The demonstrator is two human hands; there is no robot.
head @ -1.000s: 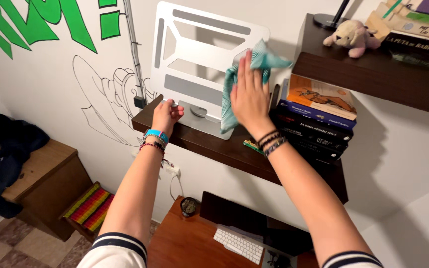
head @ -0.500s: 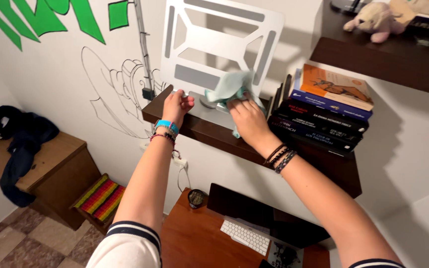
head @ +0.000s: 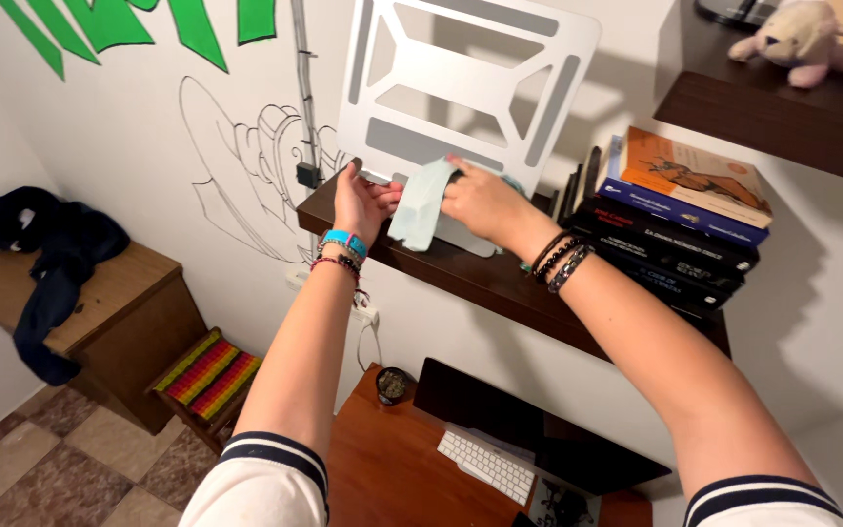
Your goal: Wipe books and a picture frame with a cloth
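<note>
She's wiping the white metal stand [head: 461, 88] on the dark shelf [head: 500, 283], left hand [head: 363, 200] gripping its lower corner, right hand [head: 485, 200] pinching the pale cloth [head: 420, 205]; firm bracing seems needed.

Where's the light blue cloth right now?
In the head view, the light blue cloth is upper centre, pressed by the right hand against the base of the white metal stand on the dark wooden shelf, beside the left hand.

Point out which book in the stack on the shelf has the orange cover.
The top book, lying flat and slightly askew on the stack; those beneath it have dark blue or black covers.
</note>
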